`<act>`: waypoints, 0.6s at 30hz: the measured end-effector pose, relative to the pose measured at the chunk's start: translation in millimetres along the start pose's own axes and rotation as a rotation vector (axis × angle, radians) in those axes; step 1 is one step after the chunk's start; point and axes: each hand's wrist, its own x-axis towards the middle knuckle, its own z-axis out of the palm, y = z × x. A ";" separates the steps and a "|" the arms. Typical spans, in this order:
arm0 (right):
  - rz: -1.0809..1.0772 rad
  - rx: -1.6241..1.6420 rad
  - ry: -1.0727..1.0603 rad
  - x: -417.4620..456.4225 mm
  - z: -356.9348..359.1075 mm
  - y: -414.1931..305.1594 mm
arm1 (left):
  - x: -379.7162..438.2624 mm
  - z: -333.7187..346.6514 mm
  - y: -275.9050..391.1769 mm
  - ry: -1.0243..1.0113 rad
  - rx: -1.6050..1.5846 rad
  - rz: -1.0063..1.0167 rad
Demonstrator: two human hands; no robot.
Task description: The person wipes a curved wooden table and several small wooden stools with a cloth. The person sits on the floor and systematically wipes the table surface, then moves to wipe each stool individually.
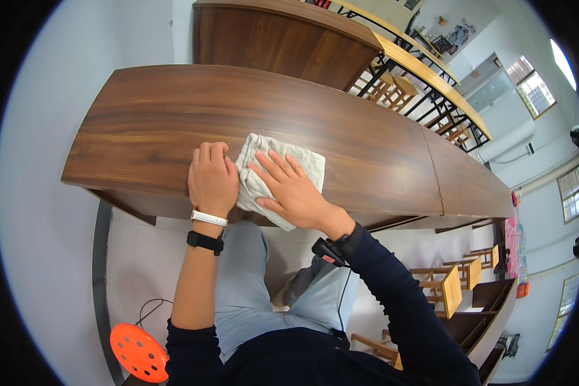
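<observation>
A folded pale grey cloth (312, 166) lies on the dark brown wooden desk (183, 106), near its front edge. My right hand (292, 193) rests flat on the cloth, palm down with the fingers apart. Just left of the cloth, my left hand (214, 178) leans on the desk with its fingers curled; whether anything is under them is hidden. A white band and a black strap circle my left wrist, and a black device is strapped to my right wrist.
An orange round stool seat (139, 352) with holes stands at the lower left by the wall. Behind the desk is another brown wooden desk (280, 43). Wooden stools (451, 289) stand at the right, and long light wood tables (434, 82) stand farther back.
</observation>
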 end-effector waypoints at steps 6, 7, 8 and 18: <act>0.082 0.035 -0.017 -73.5 -27.1 23.8 | -0.2 -0.9 0.8 -0.014 0.000 -0.020; 0.123 0.029 -0.028 -86.7 -33.0 30.7 | -0.9 -0.3 1.4 -0.012 0.000 -0.025; 0.167 0.038 -0.026 -99.5 -37.8 40.1 | -1.2 -0.2 1.3 -0.009 0.001 -0.031; 0.607 -0.052 0.079 -152.2 -44.8 153.7 | -1.9 1.4 4.1 0.022 -0.003 0.024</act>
